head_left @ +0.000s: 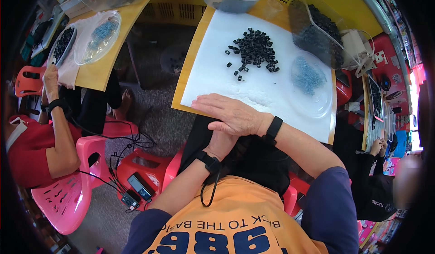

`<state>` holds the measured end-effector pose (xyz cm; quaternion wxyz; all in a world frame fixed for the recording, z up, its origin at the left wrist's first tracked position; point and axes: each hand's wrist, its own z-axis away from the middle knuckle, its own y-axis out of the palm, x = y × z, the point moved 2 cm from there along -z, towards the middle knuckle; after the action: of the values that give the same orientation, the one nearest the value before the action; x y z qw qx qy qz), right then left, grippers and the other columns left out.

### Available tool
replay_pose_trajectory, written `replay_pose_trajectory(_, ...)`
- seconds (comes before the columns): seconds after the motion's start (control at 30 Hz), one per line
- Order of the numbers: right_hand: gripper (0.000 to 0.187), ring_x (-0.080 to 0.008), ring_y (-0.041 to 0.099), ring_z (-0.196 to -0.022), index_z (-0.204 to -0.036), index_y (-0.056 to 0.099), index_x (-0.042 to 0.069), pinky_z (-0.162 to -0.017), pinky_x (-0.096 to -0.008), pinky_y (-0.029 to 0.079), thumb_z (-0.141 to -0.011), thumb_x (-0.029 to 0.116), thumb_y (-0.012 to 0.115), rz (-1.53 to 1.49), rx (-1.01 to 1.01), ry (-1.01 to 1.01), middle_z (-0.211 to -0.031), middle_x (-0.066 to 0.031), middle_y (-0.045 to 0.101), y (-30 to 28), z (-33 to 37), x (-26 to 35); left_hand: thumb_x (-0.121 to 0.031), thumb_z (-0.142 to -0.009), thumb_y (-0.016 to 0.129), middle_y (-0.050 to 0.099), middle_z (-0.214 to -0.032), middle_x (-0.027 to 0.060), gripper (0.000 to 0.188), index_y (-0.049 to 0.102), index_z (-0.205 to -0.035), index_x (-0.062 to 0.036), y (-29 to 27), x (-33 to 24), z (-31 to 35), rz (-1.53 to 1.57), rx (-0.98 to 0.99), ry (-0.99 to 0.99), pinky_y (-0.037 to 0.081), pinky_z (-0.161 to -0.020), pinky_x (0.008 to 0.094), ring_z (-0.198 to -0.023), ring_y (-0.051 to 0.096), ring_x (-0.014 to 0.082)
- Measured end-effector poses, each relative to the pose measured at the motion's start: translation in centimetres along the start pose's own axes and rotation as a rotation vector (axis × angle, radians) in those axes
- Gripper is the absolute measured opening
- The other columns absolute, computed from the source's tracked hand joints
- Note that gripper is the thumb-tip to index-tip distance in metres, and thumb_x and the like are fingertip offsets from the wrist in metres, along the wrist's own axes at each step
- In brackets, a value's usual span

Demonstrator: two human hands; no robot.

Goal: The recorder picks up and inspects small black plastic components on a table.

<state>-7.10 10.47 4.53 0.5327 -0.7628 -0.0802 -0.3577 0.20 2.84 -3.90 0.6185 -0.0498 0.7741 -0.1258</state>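
Saw, at frame centre, the right hand laid across the left hand, stretched flat and seemingly gripping nothing; could not tell about the left one's fingers, hidden beneath. Found small black plastic parts heaped loose on a white sheet, upper centre. Judged these likely to scatter under a careless sweep. Noted a clear shallow dish of blue bits, right of centre, near the right forearm; judged prone to spilling if knocked.
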Motion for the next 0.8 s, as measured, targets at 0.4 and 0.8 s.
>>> replay_pose_trajectory(0.4,0.054,-0.0332,0.038,-0.136,-0.144,0.038,0.003,-0.114,-0.0387,0.030,-0.100,0.034,0.042,-0.188,0.098,0.019,-0.145,-0.0170,0.042,0.5,-0.8,-1.2,-0.005,-0.090,0.061,0.057,-0.115,0.0159,0.036,0.050,-0.124,-0.0013,0.8,1.8,0.7,0.074,-0.040,0.009,0.048,-0.088,0.0367,-0.110,0.056,0.0281)
replay_pose_trajectory(0.8,0.034,-0.0301,0.056,-0.118,-0.127,0.058,0.004,-0.102,-0.0345,0.043,-0.096,0.014,0.050,-0.375,-0.381,0.254,-0.129,-0.0173,0.058,-3.0,0.7,-1.1,-0.012,-0.089,0.066,0.060,-0.056,0.0044,0.014,0.071,-0.089,0.0016,-0.7,-3.1,-1.6,0.405,0.013,-0.436,0.043,-0.042,0.0246,-0.041,0.053,0.0118)
